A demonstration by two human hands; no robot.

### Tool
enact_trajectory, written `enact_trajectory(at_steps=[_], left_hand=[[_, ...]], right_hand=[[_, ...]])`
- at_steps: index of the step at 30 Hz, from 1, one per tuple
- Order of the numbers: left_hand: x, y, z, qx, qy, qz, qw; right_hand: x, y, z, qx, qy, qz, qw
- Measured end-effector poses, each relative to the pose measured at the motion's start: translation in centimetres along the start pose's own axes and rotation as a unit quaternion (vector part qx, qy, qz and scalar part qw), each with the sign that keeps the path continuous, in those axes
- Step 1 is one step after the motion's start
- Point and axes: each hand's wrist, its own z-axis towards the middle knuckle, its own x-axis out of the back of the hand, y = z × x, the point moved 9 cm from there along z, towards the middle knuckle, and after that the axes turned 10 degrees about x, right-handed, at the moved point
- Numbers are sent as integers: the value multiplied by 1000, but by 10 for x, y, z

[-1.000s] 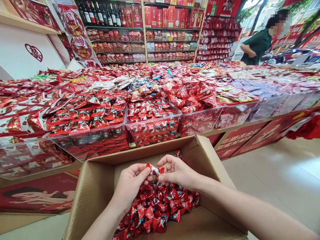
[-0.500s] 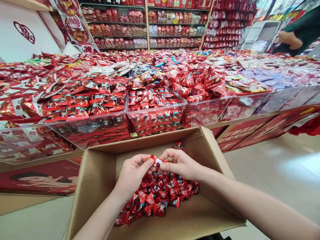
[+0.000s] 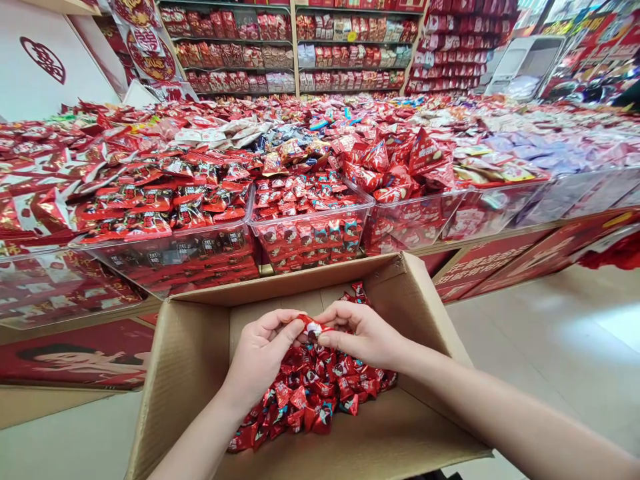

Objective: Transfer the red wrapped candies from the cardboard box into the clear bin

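Note:
My left hand [image 3: 260, 357] and my right hand [image 3: 365, 333] meet over an open cardboard box [image 3: 195, 353]. Together they pinch one small red-wrapped candy [image 3: 311, 327] between their fingertips, each hand closed on one end. Under the hands lies a heap of the same red-wrapped candies [image 3: 313, 400] on the box floor. A few more of these sweets [image 3: 358, 291] rest in the box's far corner.
Clear plastic bins [image 3: 310, 237] full of red candy packets line a long display counter just beyond the box. Shelves [image 3: 295, 47] of red packages stand at the back. Pale tiled floor [image 3: 565, 353] lies to the right. A red panel with a printed picture [image 3: 85, 360] runs under the counter.
The view has tilted down, and the person in green at the back right has gone out of sight. Both hands stay pinched on the candy, which has turned slightly.

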Motion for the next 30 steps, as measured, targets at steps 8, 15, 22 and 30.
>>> enact_trajectory(at_steps=[8,15,22,30], left_hand=[[-1,4,-1,-10,4,43,999],[12,8,-4,-15,34,-3,999],[23,-4,1,-4,73,-38,997],[23,-26,10,40,46,-36,997]], right_hand=[[-7,2,0,-34,0,-4,999],[-7,-1,7,-37,-6,49,998],[56,-116,75,139,89,-33,986],[82,-116,174,55,90,-255,961]])
